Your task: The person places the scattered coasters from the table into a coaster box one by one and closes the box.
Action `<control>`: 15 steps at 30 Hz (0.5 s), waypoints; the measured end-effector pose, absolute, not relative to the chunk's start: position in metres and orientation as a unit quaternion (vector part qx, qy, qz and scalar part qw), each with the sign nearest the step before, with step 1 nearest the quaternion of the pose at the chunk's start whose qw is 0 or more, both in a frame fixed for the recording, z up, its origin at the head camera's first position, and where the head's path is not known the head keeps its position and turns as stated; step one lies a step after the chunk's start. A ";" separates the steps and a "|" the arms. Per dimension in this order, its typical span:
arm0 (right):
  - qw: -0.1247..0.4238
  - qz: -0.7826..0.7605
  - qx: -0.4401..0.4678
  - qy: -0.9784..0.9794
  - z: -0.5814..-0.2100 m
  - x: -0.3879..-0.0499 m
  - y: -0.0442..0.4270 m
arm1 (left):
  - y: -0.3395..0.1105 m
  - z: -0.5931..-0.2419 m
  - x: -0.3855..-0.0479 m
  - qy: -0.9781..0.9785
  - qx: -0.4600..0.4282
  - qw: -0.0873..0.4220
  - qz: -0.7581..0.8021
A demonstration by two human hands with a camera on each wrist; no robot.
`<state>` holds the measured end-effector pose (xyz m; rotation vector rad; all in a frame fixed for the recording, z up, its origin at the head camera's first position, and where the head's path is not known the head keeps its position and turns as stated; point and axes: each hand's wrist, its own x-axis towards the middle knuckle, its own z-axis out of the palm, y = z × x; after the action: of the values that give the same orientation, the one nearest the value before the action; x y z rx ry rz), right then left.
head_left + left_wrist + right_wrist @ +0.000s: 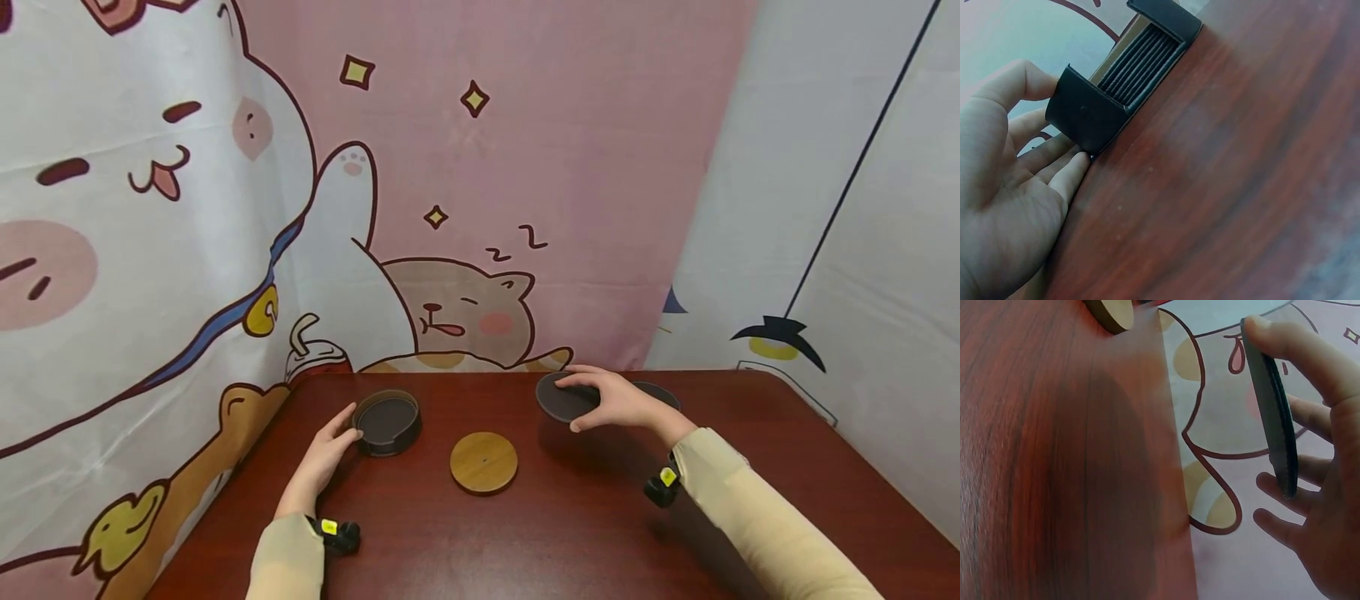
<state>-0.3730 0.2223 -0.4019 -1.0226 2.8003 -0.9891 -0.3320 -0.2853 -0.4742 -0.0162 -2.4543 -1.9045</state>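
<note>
At the left of the table is a round black coaster holder point(384, 448); the left wrist view shows several dark coasters point(1141, 65) stacked behind the slot in its wall. My left hand point(321, 460) has its bent thumb and fingers about the holder's outer left side. Above the table on the right, my right hand point(626, 406) holds a dark round coaster point(558, 402) between thumb and fingers. In the right wrist view this coaster point(1269, 409) is seen nearly edge-on. Between the hands lies a round wooden disc point(483, 462) with a small dark spot at its centre.
Partly hidden behind my right wrist is another dark round piece point(662, 392). The reddish-brown table point(480, 550) ends at a cloth backdrop point(600, 167) with cartoon animals, which also runs along the left and right sides.
</note>
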 end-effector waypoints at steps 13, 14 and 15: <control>-0.025 -0.320 -0.372 0.871 -0.426 -0.388 0.183 | -0.290 -0.481 -0.337 -0.791 -0.002 0.019 -0.611; -0.033 -0.324 -0.374 0.869 -0.428 -0.390 0.180 | -0.290 -0.482 -0.338 -0.794 -0.004 0.020 -0.608; -0.041 -0.328 -0.377 0.865 -0.431 -0.392 0.177 | -0.290 -0.483 -0.338 -0.794 -0.003 0.022 -0.607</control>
<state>-0.3923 0.1766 -0.4310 -1.2180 2.7917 -1.0578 -0.3381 -0.2901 -0.4826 -0.0086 -2.4609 -1.8808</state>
